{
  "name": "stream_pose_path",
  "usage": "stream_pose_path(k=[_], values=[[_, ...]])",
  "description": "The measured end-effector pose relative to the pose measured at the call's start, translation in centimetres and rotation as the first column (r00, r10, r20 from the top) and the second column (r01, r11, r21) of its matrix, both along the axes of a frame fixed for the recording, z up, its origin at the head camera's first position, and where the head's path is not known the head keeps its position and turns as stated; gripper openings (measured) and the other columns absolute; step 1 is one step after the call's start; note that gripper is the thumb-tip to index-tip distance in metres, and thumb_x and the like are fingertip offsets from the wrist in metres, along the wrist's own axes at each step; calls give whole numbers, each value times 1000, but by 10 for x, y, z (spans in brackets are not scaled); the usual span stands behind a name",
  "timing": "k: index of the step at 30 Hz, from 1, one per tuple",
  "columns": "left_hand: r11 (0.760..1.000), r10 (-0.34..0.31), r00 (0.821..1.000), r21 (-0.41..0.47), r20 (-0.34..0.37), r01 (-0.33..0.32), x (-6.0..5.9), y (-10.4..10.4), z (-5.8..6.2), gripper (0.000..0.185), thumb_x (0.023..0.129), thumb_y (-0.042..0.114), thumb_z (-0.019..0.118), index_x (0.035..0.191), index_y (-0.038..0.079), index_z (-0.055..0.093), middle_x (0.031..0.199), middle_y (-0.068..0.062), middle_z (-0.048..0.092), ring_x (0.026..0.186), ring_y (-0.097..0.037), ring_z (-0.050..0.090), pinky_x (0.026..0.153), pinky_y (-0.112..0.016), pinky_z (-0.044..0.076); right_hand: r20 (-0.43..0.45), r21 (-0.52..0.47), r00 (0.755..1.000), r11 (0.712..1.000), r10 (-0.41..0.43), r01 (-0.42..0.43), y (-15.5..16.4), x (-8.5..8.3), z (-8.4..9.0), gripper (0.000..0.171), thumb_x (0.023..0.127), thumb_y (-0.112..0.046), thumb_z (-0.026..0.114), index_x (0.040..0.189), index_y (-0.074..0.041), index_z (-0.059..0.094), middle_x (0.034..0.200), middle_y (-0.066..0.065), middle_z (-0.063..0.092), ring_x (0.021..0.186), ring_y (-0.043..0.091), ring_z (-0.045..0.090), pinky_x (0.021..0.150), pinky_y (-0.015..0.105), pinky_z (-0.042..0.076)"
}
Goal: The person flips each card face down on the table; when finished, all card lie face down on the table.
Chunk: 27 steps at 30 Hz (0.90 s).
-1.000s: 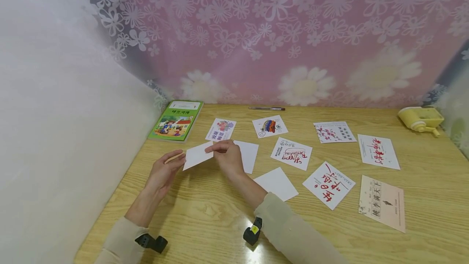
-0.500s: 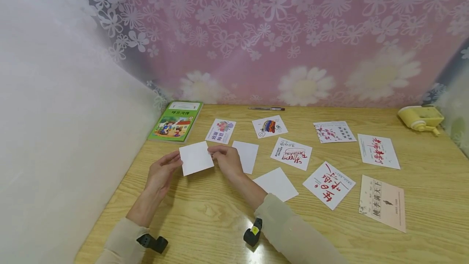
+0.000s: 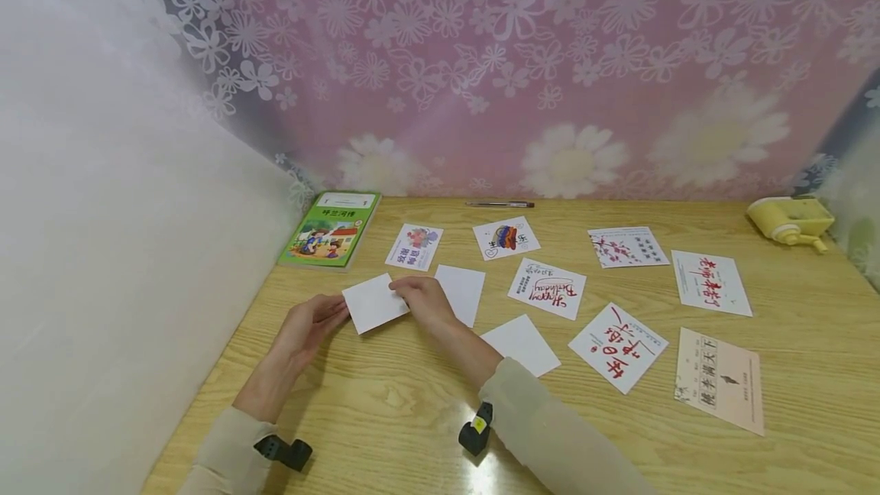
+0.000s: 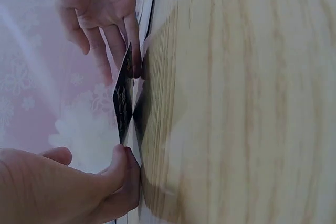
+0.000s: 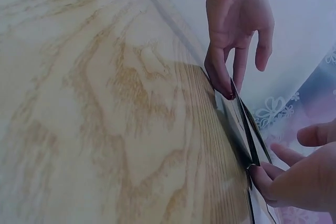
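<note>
Card [image 3: 374, 302] | pinched between left hand [image 3: 308, 331], right hand [image 3: 425, 302] | above table [image 3: 385, 403]

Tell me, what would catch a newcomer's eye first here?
Probably the white card held just above the wooden table between the left hand and right hand. Next, the red-lettered cards spread to the right, and the green book at the far left.
</note>
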<state>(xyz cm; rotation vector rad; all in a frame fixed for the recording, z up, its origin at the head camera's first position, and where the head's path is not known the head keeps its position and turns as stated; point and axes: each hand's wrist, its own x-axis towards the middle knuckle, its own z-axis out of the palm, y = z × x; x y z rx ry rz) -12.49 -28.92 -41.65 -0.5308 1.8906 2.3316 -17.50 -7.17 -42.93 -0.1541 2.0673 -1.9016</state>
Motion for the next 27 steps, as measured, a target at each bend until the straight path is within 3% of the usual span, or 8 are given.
stream_pose_path(k=[5,12,18,23,27], values=[[999,15,1000,33,19,-16,0,2,3,30,109,8,41,122,-15,55,131,-32,57,117,-31,64,115,-38,47,-3,12,1000,999,31,-31,1,-2,1,35,103,-17,55,128,1,71,142,14,63,144,34,47,122,50,37],[996,-45,997,-70,58,49,2,6,12,47,109,18,41,140,-17,44,125,-25,62,109,-25,66,112,-36,51,-2,22,998,998,67,-67,3,-3,4,38,105,-19,53,132,2,68,144,17,61,143,36,47,123,51,37],[994,7,998,-107,63,0,-3,15,14,45,110,18,39,143,-13,40,122,-16,53,101,-18,62,108,-33,52,-3,50,995,994,96,-95,13,-13,8,40,105,-22,53,136,0,66,143,13,63,139,34,52,121,50,39],[993,46,999,-111,15,-44,-18,27,17,53,111,20,40,152,-12,32,143,-23,43,124,-26,53,120,-38,41,57,-76,995,994,81,-76,25,-31,15,44,105,-19,51,142,5,57,146,18,58,140,36,51,122,47,39],[997,12,999,-79,-29,-14,-36,35,20,53,112,21,39,155,-11,32,156,-29,36,142,-37,41,124,-39,36,95,-169,993,984,72,-55,33,-46,18,47,105,-12,48,146,11,48,150,26,51,141,40,48,122,45,40]])
